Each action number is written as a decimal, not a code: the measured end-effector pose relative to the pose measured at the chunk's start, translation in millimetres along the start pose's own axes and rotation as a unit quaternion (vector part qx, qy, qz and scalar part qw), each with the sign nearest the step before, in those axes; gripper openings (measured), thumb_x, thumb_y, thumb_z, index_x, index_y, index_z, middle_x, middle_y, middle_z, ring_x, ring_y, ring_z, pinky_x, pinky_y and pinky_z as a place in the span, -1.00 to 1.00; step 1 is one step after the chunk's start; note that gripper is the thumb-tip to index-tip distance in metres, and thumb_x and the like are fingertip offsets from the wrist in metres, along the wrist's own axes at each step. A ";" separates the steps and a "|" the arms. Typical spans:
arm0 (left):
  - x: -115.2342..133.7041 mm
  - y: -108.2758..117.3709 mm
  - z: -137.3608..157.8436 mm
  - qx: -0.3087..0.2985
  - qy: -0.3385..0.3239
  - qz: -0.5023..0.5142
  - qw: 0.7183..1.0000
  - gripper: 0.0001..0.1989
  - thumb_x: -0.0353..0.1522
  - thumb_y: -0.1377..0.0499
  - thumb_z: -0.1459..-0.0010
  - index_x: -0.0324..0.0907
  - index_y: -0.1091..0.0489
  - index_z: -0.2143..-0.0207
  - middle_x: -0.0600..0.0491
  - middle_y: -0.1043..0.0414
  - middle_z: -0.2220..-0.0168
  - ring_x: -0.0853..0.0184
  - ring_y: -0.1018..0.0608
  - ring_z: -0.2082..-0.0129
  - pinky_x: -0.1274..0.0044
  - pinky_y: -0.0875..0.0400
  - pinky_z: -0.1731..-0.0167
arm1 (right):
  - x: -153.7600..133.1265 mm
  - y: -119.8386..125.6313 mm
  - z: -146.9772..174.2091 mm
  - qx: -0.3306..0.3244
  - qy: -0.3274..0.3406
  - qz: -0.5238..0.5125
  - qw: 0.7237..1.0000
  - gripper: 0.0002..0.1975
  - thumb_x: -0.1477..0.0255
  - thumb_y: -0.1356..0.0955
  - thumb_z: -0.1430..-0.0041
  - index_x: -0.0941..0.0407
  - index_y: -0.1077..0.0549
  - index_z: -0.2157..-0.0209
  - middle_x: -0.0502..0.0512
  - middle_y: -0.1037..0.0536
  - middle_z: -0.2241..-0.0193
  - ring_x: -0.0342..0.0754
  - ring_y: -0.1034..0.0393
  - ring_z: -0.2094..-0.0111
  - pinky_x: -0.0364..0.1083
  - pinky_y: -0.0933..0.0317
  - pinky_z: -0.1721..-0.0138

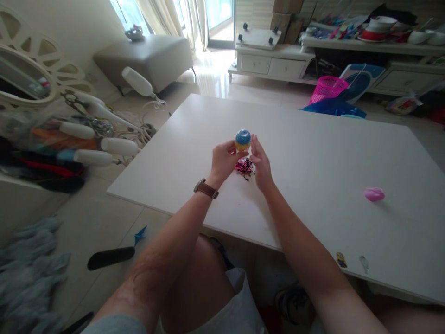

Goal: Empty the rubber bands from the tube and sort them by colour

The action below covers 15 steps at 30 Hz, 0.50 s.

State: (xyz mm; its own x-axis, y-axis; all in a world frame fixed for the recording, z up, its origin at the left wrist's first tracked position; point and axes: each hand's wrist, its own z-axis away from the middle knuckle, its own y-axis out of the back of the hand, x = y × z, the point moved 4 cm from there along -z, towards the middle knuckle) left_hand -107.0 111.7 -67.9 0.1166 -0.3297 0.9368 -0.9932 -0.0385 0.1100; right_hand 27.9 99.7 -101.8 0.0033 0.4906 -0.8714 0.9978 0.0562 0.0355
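A small clear, round-topped container (243, 138), blue above and yellow below, is upright over the white table. My left hand (225, 160) grips it from the left, its fingers and thumb around the lower part. Close on the right side is my right hand (260, 162), fingers stretched upward and apart from the thumb; whether it touches the container I cannot tell. Beneath both hands lies a loose pile of small pink and black bands (245, 168), partly hidden by my left hand. What exactly fills the container is too small to make out.
The white table (313, 157) carries a pink egg-shaped object (374, 194) at right and stickers (341, 260) near its front edge. A white lamp (120, 146) lies along the left side. Beyond the table stand a pink basket (328, 89) and a grey bench (149, 55).
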 end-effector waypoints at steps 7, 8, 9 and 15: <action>2.1 0.3 -2.5 0.014 -0.008 -0.011 1.000 -0.82 -0.38 -0.37 0.00 -0.21 -0.57 0.29 0.04 -0.62 0.32 0.30 -0.60 0.24 0.50 -0.52 0.21 | -4.3 14.6 -2.0 0.080 0.029 0.032 0.996 -0.28 0.00 -0.24 -0.29 -0.11 -0.08 -0.41 0.02 -0.13 -0.43 0.14 0.17 -0.49 0.26 0.14 -0.44; 1.4 -1.2 -1.1 0.009 -0.006 -0.022 1.000 -0.84 -0.38 -0.36 -0.01 -0.21 -0.57 0.30 0.04 -0.61 0.34 0.30 -0.60 0.26 0.51 -0.51 0.23 | -4.7 7.4 -1.8 0.030 0.015 0.027 0.999 -0.30 0.00 -0.28 -0.26 -0.10 -0.16 -0.37 0.03 -0.22 -0.39 0.16 0.05 -0.46 0.25 0.06 -0.42; 0.9 -2.5 0.4 0.004 -0.006 -0.030 1.000 -0.85 -0.38 -0.36 -0.02 -0.22 -0.57 0.31 0.04 -0.61 0.35 0.30 -0.60 0.27 0.52 -0.51 0.24 | -5.3 0.7 -1.3 -0.013 0.002 0.015 1.000 -0.33 0.02 -0.32 -0.24 -0.09 -0.25 -0.32 0.05 -0.31 -0.34 0.18 -0.08 -0.40 0.25 -0.03 -0.39; 8.5 -7.1 5.7 -0.037 -0.037 -0.062 0.997 -0.80 -0.49 -0.29 -0.04 -0.20 -0.59 0.24 0.02 -0.65 0.27 0.30 -0.62 0.23 0.49 -0.53 0.16 | -7.9 -2.6 -2.6 0.035 -0.024 -0.049 0.998 -0.59 0.13 -0.46 -0.15 -0.01 -0.46 0.01 0.08 -0.58 0.05 0.09 -0.49 -0.02 0.11 -0.38 -0.11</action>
State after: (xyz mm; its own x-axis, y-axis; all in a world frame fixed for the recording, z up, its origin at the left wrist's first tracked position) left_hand -99.0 103.8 -62.6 0.2359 -0.3959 0.8875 -0.9680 -0.0151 0.2505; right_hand 25.1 97.9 -93.8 -0.0928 0.4442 -0.8911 0.9957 0.0393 -0.0841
